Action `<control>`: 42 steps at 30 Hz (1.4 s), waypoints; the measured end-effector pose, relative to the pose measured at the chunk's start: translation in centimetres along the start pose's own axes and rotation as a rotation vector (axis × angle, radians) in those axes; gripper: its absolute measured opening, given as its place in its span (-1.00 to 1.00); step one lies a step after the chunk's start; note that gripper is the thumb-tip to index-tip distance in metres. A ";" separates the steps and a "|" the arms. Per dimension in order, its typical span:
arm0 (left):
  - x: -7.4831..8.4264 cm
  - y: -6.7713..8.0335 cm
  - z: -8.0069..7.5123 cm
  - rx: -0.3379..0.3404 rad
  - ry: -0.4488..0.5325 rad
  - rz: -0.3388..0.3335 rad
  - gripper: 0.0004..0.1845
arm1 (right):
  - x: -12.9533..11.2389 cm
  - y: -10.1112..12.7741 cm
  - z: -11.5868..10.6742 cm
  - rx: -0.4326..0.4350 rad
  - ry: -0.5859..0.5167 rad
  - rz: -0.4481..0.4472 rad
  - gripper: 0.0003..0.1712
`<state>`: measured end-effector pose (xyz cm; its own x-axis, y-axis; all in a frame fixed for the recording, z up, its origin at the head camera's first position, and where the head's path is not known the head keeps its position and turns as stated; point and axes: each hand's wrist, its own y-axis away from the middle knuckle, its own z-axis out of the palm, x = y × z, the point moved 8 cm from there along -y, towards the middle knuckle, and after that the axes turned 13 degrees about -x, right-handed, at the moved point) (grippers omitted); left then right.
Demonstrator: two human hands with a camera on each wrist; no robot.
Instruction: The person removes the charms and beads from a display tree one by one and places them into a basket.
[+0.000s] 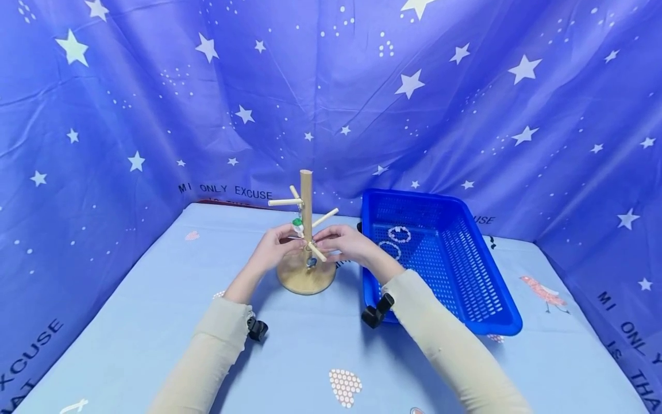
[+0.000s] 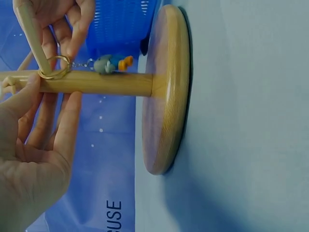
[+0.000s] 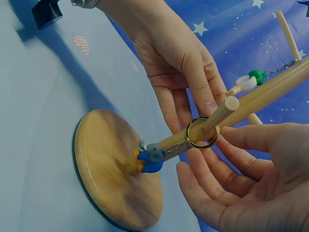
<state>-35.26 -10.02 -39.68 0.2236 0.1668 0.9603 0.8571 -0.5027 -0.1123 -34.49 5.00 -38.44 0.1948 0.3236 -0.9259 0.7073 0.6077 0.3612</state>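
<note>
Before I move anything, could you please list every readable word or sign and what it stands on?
"MI ONLY EXCUSE": starry curtain, back left; the line beneath is cut off.
"USE": curtain, right of the blue basket.
"XCUSE", "AT": curtain, lower left.
"MI ONLY", "IS THA": curtain, lower right.
Black marks on the tablecloth beside the wooden stand: too covered to read.

Blue basket (image 1: pixel 424 210); tan stand (image 1: pixel 307 213); gold ring (image 3: pixel 188 135); grey-blue-orange figurine (image 3: pixel 152 158); violet-blue curtain (image 1: pixel 331 80), white stars (image 1: pixel 73 48).
</note>
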 end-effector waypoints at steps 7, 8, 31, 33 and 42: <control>0.3 -0.4 0.2 -0.021 -0.017 0.005 -0.78 | 0.0 0.0 -0.4 0.041 0.042 -0.011 -0.73; 0.3 -0.4 0.2 -0.024 -0.009 0.006 -0.78 | -0.1 0.0 -0.4 0.046 0.063 -0.016 -0.75; -0.1 -0.4 0.3 -0.030 0.001 0.038 -0.80 | -1.0 1.5 -0.2 0.096 0.190 -0.075 -0.82; -0.1 -0.3 0.2 -0.028 0.007 0.031 -0.78 | -1.0 1.6 -0.2 0.085 0.174 -0.079 -0.82; 0.0 -0.1 0.2 -0.037 0.020 0.023 -0.75 | -1.1 2.8 0.2 0.048 0.160 -0.110 -0.81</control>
<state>-35.29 -9.75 -39.74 0.2330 0.1379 0.9627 0.8342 -0.5372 -0.1249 -32.61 6.22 -36.44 0.0070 0.3703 -0.9289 0.7510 0.6114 0.2494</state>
